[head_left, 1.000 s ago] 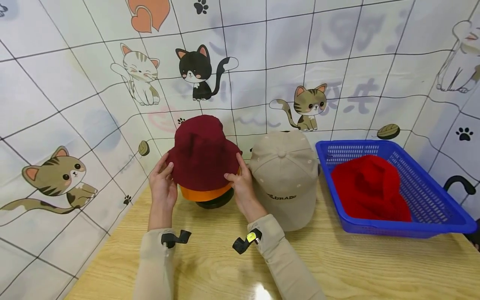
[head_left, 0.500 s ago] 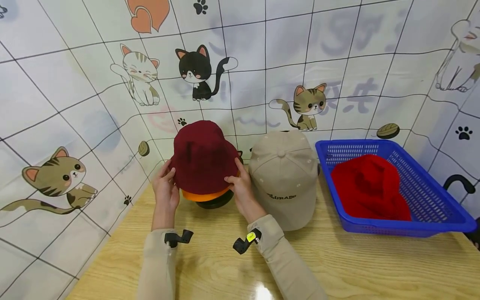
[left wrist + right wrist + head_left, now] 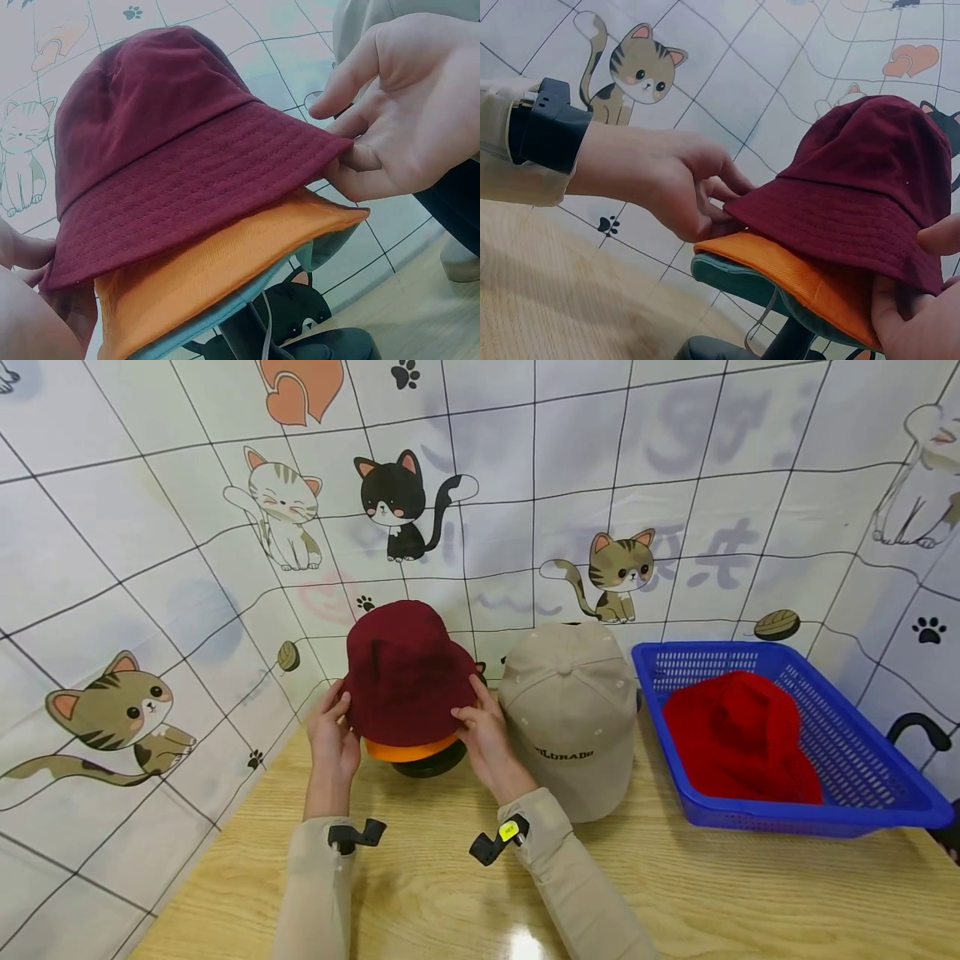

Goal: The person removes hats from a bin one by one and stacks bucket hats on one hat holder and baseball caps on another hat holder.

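A maroon bucket hat point(image 3: 405, 685) sits over an orange hat point(image 3: 202, 277), whose brim shows below it. Under the orange brim runs a teal cloth edge point(image 3: 731, 276), and a black stand point(image 3: 431, 760) holds the pile up. At the maroon brim's left side, my left hand point(image 3: 335, 743) pinches the edge between thumb and fingers. My right hand point(image 3: 487, 739) pinches the same brim at its right side, thumb on top. Both wrist views show the maroon brim spread between the two hands, close above the orange one.
A beige baseball cap point(image 3: 566, 710) with dark lettering stands right beside my right hand. Farther right, a blue plastic basket point(image 3: 870, 747) holds a red hat point(image 3: 735, 735). Behind the wooden table point(image 3: 427, 893) hangs a cat-patterned wall cover point(image 3: 495, 485).
The maroon hat has come down a little over the orange one, covering more of it. My left hand has shifted slightly right with the brim; over the last half second little moves.
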Demonstrator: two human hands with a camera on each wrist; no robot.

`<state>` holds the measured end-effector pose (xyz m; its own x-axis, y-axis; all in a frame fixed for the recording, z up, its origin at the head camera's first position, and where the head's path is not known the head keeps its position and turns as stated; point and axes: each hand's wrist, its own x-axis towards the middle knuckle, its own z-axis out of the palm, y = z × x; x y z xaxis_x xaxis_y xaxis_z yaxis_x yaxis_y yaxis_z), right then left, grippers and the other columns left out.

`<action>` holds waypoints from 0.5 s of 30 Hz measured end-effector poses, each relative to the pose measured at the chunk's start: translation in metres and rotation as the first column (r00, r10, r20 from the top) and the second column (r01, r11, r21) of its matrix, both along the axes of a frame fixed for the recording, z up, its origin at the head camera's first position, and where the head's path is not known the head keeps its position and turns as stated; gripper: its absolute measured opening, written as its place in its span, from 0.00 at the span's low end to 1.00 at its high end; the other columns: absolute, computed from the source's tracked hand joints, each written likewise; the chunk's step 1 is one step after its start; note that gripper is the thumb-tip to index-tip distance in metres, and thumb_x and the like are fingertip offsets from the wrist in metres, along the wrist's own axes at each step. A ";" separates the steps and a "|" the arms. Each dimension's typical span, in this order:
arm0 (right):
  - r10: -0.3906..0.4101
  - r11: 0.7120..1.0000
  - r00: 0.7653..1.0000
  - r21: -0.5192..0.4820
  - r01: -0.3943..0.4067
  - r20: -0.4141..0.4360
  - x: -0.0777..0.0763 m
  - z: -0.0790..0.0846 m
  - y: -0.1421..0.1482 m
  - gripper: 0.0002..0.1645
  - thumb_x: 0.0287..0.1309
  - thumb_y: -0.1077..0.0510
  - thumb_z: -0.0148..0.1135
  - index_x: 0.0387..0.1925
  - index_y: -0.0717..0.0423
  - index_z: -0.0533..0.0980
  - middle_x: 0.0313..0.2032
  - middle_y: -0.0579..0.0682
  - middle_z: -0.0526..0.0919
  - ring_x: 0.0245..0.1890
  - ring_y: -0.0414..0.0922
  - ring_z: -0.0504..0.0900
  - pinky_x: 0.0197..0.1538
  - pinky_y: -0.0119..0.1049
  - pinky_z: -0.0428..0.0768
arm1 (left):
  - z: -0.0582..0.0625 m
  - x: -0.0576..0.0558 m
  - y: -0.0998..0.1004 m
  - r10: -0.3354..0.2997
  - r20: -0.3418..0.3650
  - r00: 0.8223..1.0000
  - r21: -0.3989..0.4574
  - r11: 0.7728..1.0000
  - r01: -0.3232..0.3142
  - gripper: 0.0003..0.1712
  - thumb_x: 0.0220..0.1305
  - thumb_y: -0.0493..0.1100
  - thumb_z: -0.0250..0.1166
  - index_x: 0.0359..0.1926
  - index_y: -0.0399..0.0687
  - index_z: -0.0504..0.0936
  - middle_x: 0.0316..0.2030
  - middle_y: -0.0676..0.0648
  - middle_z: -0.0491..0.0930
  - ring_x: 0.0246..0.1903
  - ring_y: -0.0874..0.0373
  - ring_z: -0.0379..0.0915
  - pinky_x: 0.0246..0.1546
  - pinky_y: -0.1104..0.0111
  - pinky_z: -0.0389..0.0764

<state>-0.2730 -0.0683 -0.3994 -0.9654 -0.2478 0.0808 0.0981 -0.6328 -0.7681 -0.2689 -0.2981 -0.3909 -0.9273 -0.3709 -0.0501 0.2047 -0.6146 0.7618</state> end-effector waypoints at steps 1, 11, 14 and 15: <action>0.001 1.000 1.000 0.000 -0.001 -0.001 0.000 0.000 0.000 0.50 0.64 0.74 0.48 0.83 0.48 0.47 0.80 0.57 0.54 0.69 0.51 0.67 0.75 0.51 0.64 | 0.000 0.000 0.000 0.001 0.002 1.000 0.001 1.000 -0.001 0.27 0.79 0.36 0.53 0.75 0.50 0.69 0.61 0.55 0.74 0.54 0.60 0.75 0.53 0.72 0.79; -0.012 0.999 0.999 0.046 0.010 0.032 -0.002 -0.002 -0.001 0.51 0.62 0.75 0.50 0.83 0.46 0.49 0.79 0.56 0.56 0.69 0.51 0.67 0.70 0.46 0.68 | -0.005 -0.006 0.000 0.000 0.031 1.000 0.022 1.000 -0.001 0.27 0.77 0.34 0.56 0.74 0.47 0.70 0.53 0.56 0.74 0.45 0.61 0.76 0.46 0.74 0.80; -0.025 0.996 0.999 0.092 0.022 0.036 -0.002 -0.005 -0.003 0.51 0.62 0.75 0.49 0.83 0.47 0.50 0.79 0.57 0.57 0.66 0.50 0.69 0.63 0.41 0.72 | -0.008 -0.006 -0.001 -0.005 0.042 0.999 0.047 0.999 0.003 0.26 0.77 0.33 0.56 0.72 0.46 0.72 0.52 0.56 0.75 0.44 0.61 0.76 0.45 0.74 0.80; -0.031 0.994 0.999 0.108 0.026 0.040 -0.002 -0.006 -0.003 0.51 0.62 0.75 0.49 0.83 0.47 0.51 0.79 0.57 0.57 0.65 0.50 0.70 0.60 0.39 0.73 | -0.009 -0.006 -0.001 -0.005 0.045 0.999 0.054 0.999 0.003 0.24 0.76 0.33 0.56 0.70 0.46 0.74 0.53 0.56 0.75 0.44 0.61 0.76 0.45 0.74 0.80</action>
